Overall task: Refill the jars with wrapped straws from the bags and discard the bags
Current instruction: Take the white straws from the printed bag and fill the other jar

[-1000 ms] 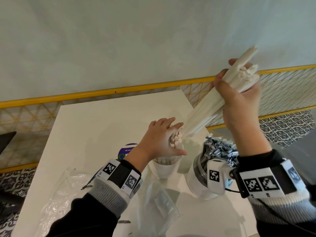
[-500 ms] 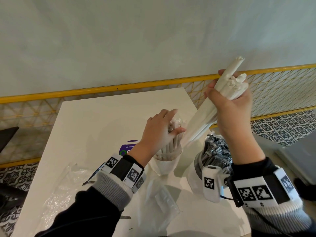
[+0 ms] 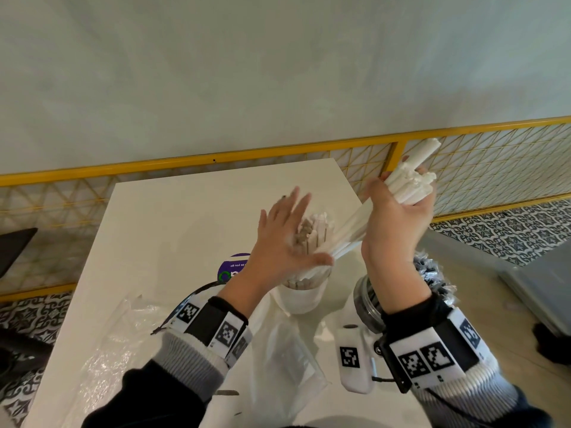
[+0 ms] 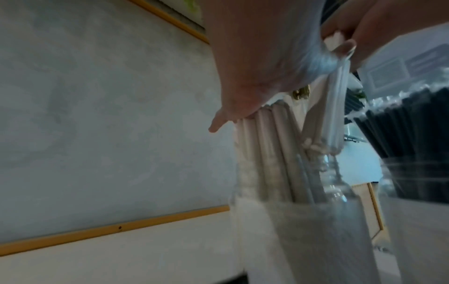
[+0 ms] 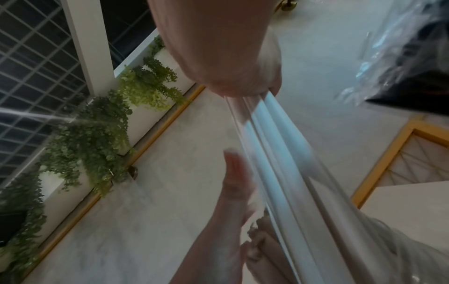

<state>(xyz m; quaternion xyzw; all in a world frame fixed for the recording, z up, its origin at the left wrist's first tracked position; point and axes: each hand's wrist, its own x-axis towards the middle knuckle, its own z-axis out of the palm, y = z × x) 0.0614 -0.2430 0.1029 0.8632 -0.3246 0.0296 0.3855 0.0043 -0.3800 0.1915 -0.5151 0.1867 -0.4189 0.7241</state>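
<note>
My right hand (image 3: 398,217) grips a bundle of white wrapped straws (image 3: 411,183), tilted down to the left so its lower ends reach the mouth of a glass jar (image 3: 301,296) with white wrapped straws (image 3: 312,233) standing in it. The same bundle (image 5: 274,146) runs from my fist in the right wrist view. My left hand (image 3: 282,239) is open with straight fingers, its palm against the left side of the standing straws (image 4: 264,142). A second jar (image 3: 366,307) with black wrapped straws (image 3: 432,273) stands to the right, partly hidden by my right forearm.
Crumpled clear plastic bags (image 3: 102,341) lie at the table's near left, and another empty bag (image 3: 287,366) lies in front of the jars. The white table (image 3: 173,230) carries a purple sticker (image 3: 233,268). A yellow mesh fence (image 3: 482,168) runs behind; patterned floor lies to the right.
My right hand has tilted the bundle lower toward the jar and moved right. My left hand has opened flat against the jar's straws, where before its fingers were curled over their tops.
</note>
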